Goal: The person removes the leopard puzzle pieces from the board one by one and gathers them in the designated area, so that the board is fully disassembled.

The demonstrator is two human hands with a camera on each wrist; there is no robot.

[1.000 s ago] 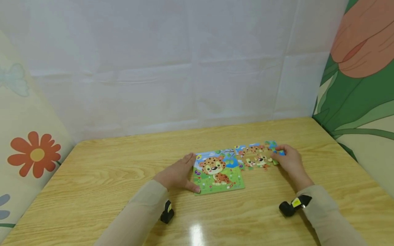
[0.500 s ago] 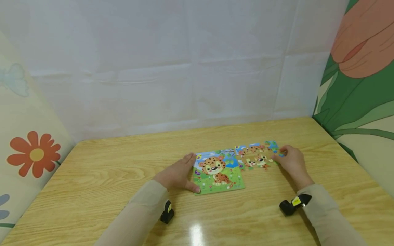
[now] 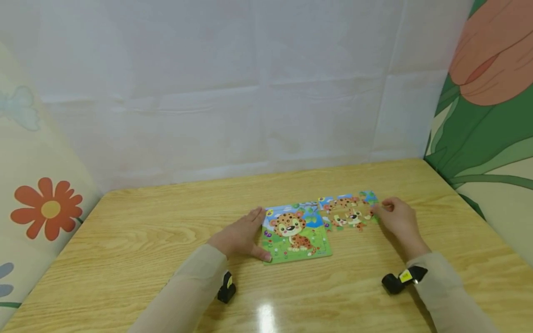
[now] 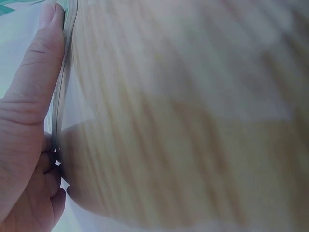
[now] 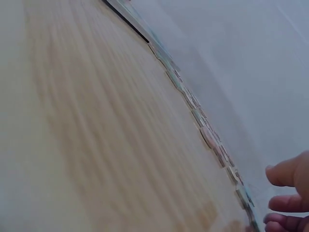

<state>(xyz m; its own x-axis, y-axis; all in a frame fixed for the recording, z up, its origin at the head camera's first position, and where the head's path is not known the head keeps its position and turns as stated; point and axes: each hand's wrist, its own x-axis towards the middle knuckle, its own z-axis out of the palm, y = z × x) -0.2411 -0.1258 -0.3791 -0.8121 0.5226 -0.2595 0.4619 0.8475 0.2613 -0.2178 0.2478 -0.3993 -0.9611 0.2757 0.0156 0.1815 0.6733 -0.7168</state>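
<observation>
A square puzzle board printed with a spotted leopard cub lies flat on the table. My left hand rests along its left side, thumb on the near corner and fingers stretched toward the far one. In the left wrist view the thumb lies against the board's edge. Just right of the board is a patch of loose jigsaw pieces with matching colours. My right hand is at their right end, fingers loosely bent. In the right wrist view its fingertips are parted, with no piece visible between them.
The wooden table extends around the puzzle. Behind it hangs a white cloth. Walls painted with flowers flank both sides. A black wrist camera is strapped to the left sleeve, another camera to the right.
My right hand has drawn slightly right, uncovering more of the pieces at the right end of the patch. The left hand and the board have stayed in place.
</observation>
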